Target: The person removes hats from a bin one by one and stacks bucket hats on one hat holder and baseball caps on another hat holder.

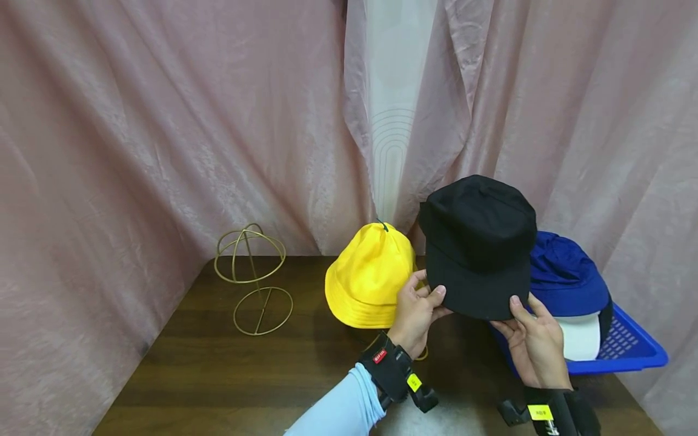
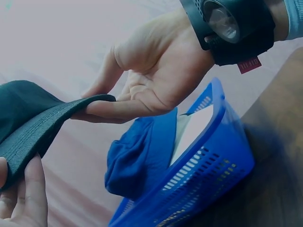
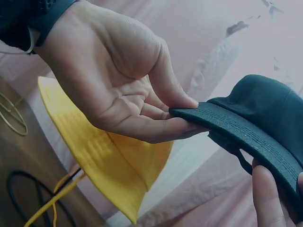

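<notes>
Above the dark wooden bench [image 1: 218, 363], one black cap [image 1: 478, 245] is held up by its brim between two hands. The left hand [image 1: 415, 315] has a pinching grip on the brim's left edge, thumb on top and fingers beneath; the right hand [image 1: 533, 339] pinches the right edge the same way. Just behind the left hand sits one yellow bucket hat [image 1: 368, 275], and farther left of it stands one gold wire hat stand [image 1: 253, 278]. Behind the right hand, one blue basket [image 1: 627, 345] holds one blue cap [image 1: 564, 275] over a white one [image 1: 580, 336].
</notes>
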The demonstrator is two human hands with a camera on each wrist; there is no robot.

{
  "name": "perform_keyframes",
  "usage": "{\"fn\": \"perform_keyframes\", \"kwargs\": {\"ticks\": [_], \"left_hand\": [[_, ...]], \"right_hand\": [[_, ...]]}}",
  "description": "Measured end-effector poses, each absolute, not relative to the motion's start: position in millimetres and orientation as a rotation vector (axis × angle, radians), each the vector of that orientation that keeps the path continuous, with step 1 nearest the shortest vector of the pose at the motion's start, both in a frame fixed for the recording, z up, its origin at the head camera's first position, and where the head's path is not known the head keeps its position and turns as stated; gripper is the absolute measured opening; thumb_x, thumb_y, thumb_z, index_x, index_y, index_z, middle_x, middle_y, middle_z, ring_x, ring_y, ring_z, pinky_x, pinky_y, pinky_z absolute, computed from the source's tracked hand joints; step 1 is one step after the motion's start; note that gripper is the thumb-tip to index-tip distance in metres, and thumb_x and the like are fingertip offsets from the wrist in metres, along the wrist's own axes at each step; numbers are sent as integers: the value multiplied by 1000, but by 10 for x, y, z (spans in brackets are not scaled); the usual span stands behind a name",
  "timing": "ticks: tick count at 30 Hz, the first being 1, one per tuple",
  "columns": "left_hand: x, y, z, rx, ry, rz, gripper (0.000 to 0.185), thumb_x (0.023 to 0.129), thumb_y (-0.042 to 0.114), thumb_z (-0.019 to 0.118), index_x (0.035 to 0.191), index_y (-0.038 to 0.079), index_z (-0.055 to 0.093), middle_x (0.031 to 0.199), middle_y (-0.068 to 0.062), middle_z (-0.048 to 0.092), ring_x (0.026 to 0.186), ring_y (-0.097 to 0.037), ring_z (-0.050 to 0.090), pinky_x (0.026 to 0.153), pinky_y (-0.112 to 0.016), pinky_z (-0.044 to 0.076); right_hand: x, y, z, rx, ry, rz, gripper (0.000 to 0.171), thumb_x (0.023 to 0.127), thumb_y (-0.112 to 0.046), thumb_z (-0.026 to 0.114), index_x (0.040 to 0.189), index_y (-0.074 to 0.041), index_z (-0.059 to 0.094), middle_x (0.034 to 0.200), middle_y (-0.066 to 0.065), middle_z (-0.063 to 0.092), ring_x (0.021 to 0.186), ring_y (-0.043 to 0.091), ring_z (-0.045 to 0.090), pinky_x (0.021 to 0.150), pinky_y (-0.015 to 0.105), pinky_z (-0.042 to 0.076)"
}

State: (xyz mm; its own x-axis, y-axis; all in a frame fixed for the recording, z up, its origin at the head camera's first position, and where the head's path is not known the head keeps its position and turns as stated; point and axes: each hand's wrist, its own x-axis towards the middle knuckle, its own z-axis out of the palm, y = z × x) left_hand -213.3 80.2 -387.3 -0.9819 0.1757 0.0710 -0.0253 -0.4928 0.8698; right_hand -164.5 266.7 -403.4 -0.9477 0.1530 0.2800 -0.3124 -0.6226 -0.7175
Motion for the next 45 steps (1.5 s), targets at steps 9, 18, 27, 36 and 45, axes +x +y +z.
{"fn": "perform_keyframes", "kwargs": {"ticks": [9, 18, 27, 36, 45], "left_hand": [[-2131, 570, -3824, 256, 1536, 2615, 36, 96, 9, 70, 129, 13, 59, 108, -13, 73, 91, -27, 72, 82, -39, 58], [-2105, 344, -3780, 311, 1566, 2608, 37, 97, 9, 68, 132, 11, 56, 109, -14, 72, 90, -25, 71, 82, -37, 57], [-2113, 211, -3747, 366, 1608, 2583, 38, 98, 10, 68, 134, 11, 56, 111, -15, 72, 93, -28, 72, 85, -37, 56], [-2158, 42, -3755, 386, 1632, 2582, 42, 97, 9, 68, 136, 4, 54, 108, -15, 73, 92, -24, 71, 82, -36, 56], [-2140, -336, -3714, 356, 1686, 2619, 45, 98, 8, 67, 139, 2, 50, 105, -11, 73, 87, -20, 70, 80, -33, 56]], "right_hand": [[-1703, 2461, -3984, 379, -1152, 2608, 28, 106, 2, 44, 133, -2, 52, 110, 12, 72, 93, 21, 73, 76, 32, 59], [-1711, 2257, -3926, 359, -1197, 2581, 31, 106, 1, 46, 136, 0, 41, 107, 12, 74, 89, 19, 73, 74, 30, 59], [-1652, 2141, -3904, 297, -1269, 2545, 36, 106, -4, 49, 139, 1, 34, 107, 8, 74, 87, 17, 74, 74, 29, 59], [-1653, 2005, -3908, 232, -1317, 2518, 32, 105, -4, 52, 135, -3, 42, 108, 7, 75, 86, 17, 74, 73, 31, 59], [-1746, 1657, -3874, 127, -1421, 2518, 39, 103, -11, 58, 138, -8, 41, 112, 5, 74, 84, 17, 74, 74, 33, 59]]}}
